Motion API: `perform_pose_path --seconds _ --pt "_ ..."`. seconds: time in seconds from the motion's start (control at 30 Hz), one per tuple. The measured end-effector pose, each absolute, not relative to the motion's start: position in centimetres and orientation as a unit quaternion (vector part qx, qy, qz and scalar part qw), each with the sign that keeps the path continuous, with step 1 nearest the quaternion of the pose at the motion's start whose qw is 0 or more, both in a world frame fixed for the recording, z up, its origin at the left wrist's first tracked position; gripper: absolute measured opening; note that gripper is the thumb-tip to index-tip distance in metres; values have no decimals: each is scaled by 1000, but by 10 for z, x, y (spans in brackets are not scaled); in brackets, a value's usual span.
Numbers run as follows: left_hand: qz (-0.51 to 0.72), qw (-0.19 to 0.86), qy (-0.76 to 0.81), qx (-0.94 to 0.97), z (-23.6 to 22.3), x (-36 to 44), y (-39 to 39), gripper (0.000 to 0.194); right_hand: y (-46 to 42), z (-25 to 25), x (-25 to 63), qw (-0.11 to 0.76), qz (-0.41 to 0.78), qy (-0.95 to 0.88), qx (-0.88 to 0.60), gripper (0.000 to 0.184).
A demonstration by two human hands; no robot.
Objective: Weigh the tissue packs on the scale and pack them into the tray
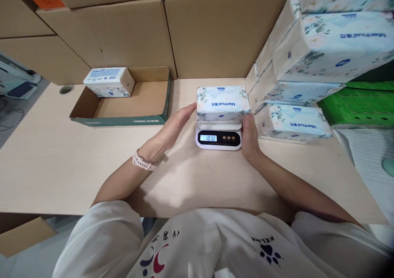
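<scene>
Flanking a tissue pack [223, 103] that lies on a white scale [218, 137], the left hand [175, 126] and right hand [250, 134] are at its sides, the right touching it, the left open, fingers extended. Farther left, a shallow cardboard box [135, 95] holds another pack [107, 82]; stacked packs [338, 50] stand right.

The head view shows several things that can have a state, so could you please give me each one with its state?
Scale: on, display lit, loaded.
Tissue pack on it: wrapped, lying flat.
Left hand: open, beside that pack.
Right hand: open, at its other side.
Green-sided box: open-topped, partly filled.
Pack inside: wrapped.
Packs at right: wrapped, stacked.
Cardboard boxes behind: stacked.
</scene>
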State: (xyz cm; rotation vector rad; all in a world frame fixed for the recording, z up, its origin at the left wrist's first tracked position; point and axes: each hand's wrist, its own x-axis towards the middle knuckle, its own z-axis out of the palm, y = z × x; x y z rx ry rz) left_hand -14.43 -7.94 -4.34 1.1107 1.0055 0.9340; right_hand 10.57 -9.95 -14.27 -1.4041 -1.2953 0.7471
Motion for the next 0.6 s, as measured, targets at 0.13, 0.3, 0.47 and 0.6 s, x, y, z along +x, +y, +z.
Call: perform_pose_path --seconds 0.13,0.3,0.47,0.6 --pt "376 659 356 545 -38 -136 -90 55 -110 -124 99 532 312 -508 -601 73" --pt "355 651 320 590 -19 -122 -119 74 -128 -102 128 676 153 -474 -543 61" --pt "265 665 213 665 2 -66 -130 90 -141 -106 203 784 -64 -437 -436 51" --pt "207 651 201 702 2 -14 -111 99 -148 -118 239 743 -78 -408 -525 66"
